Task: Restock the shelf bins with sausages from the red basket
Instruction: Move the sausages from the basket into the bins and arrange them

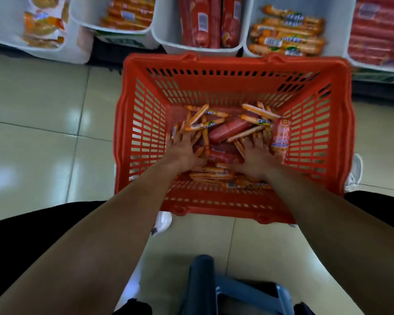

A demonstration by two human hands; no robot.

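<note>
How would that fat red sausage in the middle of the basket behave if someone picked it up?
The fat red sausage looks plump and tightly cased, so probably stiff and fairly heavy for its size. Its glossy wrapper may be slippery. Being round, it would likely roll once the thin orange sticks around it are lifted away.

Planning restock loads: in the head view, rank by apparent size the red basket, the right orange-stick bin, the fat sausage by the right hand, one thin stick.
1. Basket
2. Bin, partly cropped and farther off
3. Fat sausage
4. Thin stick
</note>
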